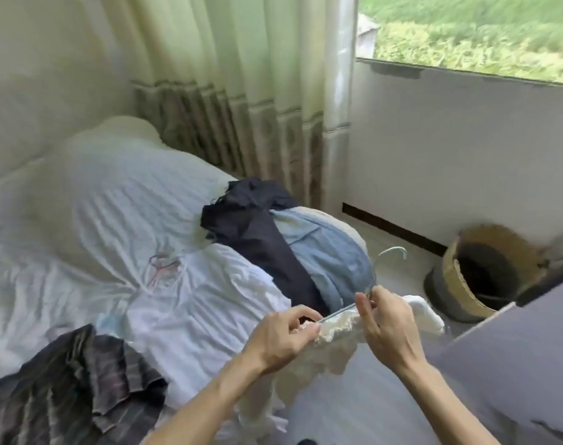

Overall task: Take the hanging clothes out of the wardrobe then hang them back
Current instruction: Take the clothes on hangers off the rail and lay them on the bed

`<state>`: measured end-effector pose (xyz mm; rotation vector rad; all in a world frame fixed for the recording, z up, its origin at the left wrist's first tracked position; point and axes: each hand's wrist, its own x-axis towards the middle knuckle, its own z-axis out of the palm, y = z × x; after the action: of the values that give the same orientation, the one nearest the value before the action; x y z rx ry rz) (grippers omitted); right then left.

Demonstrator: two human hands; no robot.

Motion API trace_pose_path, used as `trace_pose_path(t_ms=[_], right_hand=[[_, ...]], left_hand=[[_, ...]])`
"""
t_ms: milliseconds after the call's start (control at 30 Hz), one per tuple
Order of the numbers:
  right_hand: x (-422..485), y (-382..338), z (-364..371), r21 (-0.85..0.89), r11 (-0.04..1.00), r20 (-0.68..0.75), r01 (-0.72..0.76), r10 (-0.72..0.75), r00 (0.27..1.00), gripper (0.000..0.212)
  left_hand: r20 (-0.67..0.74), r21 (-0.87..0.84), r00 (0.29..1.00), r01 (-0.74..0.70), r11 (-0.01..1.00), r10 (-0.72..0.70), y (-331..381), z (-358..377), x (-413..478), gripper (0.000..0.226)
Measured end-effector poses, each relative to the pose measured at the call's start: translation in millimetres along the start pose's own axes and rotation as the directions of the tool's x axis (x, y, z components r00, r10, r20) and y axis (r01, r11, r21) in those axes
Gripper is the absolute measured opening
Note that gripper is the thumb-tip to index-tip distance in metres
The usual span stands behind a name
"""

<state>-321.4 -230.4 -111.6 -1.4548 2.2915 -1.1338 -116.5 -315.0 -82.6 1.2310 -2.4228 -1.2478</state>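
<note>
A white lacy garment (334,342) hangs from a pale blue wire hanger (390,253) at the bed's near right corner. My left hand (285,337) pinches the garment's lace edge and the hanger's left arm. My right hand (386,322) grips the hanger near its neck, together with the garment. On the bed (48,284) lie a dark navy garment (257,239), a light blue garment (328,252), a white garment (209,300) and a dark striped garment (74,383). A pink wire hanger (162,266) lies on the white sheet. The wardrobe is out of view.
A woven basket (485,271) with a dark inside stands on the floor by the white wall at the right. Long pale curtains (241,91) hang behind the bed. A window (482,33) at top right looks onto greenery. A grey flat surface (514,364) juts in at lower right.
</note>
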Motion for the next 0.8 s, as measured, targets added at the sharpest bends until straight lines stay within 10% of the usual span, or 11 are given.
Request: trace_pose_path(t_ms=[167,567,800], right_hand=[[-9,-114,98,0.126,0.962,0.161,0.24,-0.259,0.952,0.034],[-56,-301,202,0.436,0.639,0.237,0.633,-0.761,0.604,0.036],[-16,-303,241,0.339,0.664,0.512,0.667,-0.725,0.462,0.051]], left_hand=[[-0.321,0.105,0.935,0.191,0.976,-0.149,-84,-79,-95,0.031],[-0.842,-0.072,0.46,0.422,0.904,-0.282,-130,-158,-245,0.035],[-0.927,-0.185,0.192,0.515,0.837,-0.323,-160,-205,-299,0.044]])
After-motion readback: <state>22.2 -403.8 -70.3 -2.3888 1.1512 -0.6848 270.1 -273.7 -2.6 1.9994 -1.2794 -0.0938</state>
